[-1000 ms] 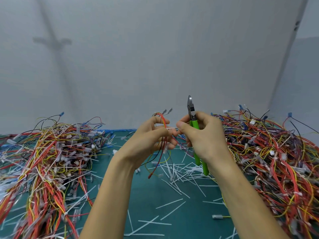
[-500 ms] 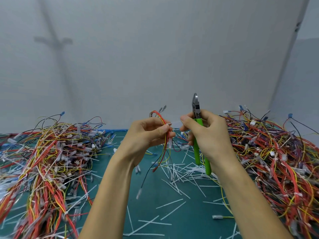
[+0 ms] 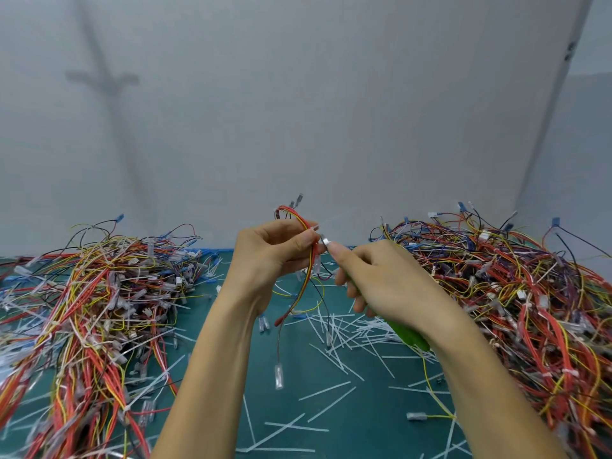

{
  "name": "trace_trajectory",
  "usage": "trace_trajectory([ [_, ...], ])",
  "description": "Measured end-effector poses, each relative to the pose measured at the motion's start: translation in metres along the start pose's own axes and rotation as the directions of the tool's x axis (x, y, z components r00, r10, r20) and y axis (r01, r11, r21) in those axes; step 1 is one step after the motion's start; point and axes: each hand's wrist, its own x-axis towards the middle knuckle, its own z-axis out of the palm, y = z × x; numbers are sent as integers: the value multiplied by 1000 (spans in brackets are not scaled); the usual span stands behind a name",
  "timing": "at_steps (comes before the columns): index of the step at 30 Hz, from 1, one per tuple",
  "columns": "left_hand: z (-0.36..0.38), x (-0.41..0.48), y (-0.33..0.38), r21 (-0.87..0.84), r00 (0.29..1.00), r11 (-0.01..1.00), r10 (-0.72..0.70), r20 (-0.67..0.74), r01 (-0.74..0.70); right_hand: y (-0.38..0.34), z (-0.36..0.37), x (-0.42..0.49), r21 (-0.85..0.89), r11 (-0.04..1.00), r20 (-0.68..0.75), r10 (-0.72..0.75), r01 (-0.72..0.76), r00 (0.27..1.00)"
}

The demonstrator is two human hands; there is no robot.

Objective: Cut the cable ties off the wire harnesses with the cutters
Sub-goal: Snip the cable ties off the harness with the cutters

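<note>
My left hand (image 3: 275, 253) grips a small wire harness (image 3: 309, 276) of red, yellow and black wires, held up above the green mat. Its loose ends hang down below the hand, one ending in a clear terminal sleeve (image 3: 279, 376). My right hand (image 3: 381, 283) holds the green-handled cutters (image 3: 410, 336). The handles stick out under the palm; the metal tip (image 3: 326, 241) points up-left and sits right at the harness beside my left thumb. Whether the jaws touch a cable tie cannot be told.
A big heap of harnesses (image 3: 89, 303) lies on the left of the green mat (image 3: 331, 409), another heap (image 3: 516, 293) on the right. Cut white cable ties (image 3: 344, 329) are strewn over the middle. A grey wall stands close behind.
My right hand has tipped the cutters from upright down to the left, bringing the tip against the harness. The harness wires hang lower and looser under my left hand.
</note>
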Motion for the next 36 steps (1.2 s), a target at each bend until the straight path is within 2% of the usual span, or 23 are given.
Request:
trace_trajectory([
  [6,1,-2,2,55,999,998,-16,39,14,-5,10,1,-54,995,-89,-84,79,993],
  [19,0,-2,4,70,998,997,-34,47,30,-4,10,2,-100,984,-162,-166,151,973],
  [26,-4,-2,6,56,999,998,-33,-26,34,-3,8,2,11,995,-177,-98,101,979],
  [28,-5,-1,8,-4,995,999,-42,-86,42,3,5,5,-58,996,-136,-78,71,988],
  [31,-7,-1,10,-76,988,997,-42,-147,31,19,7,11,-276,961,-66,-20,1,998],
  [36,-12,1,13,-88,980,996,5,-201,-23,53,27,20,-539,828,43,208,-153,977],
])
